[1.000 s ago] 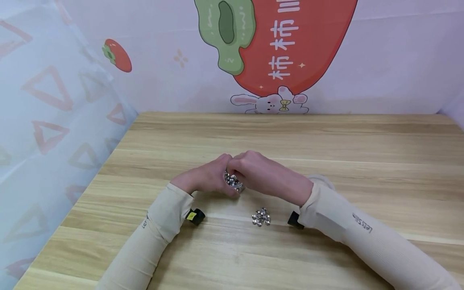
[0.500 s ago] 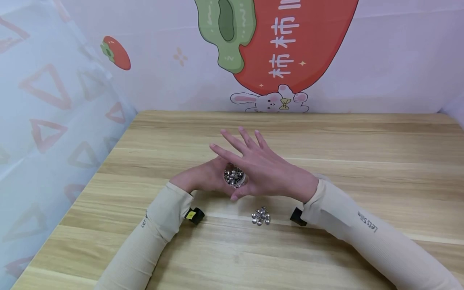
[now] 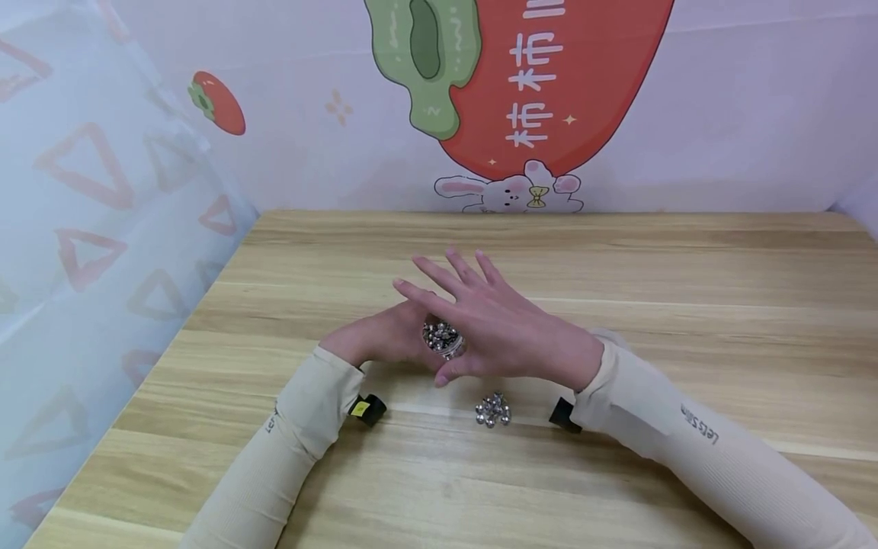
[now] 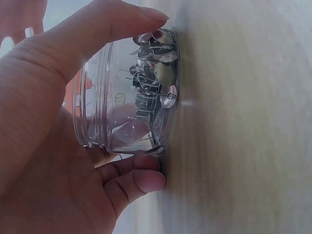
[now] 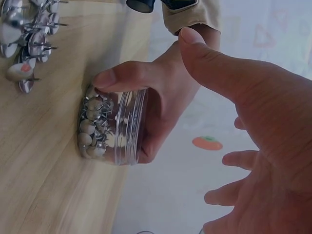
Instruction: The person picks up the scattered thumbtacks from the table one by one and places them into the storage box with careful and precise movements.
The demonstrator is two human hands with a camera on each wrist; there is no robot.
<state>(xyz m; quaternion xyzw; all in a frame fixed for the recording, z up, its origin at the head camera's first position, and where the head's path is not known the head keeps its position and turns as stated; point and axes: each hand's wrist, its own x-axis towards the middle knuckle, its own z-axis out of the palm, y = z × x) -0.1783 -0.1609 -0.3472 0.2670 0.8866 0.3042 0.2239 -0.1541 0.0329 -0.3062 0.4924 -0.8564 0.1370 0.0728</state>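
Observation:
A small clear jar stands on the table, its bottom covered with silver thumbtacks. My left hand grips it from the left, the thumb on the near side and fingers round the far side. Over and just right of the jar is my right hand, fingers spread and straight, holding nothing. In the right wrist view this hand is apart from the jar. Whether a clear lid covers the threaded mouth, I cannot tell. A small pile of loose thumbtacks lies nearer me, right of the jar.
The wooden table runs back to a wall sheet printed with cartoon fruit. Another printed sheet hangs along the left. Black wrist devices sit under both pale sleeves.
A second ago my right hand was curled at the jar's top. It has since spread its fingers and turned over the jar. The left hand and the loose pile stay in place.

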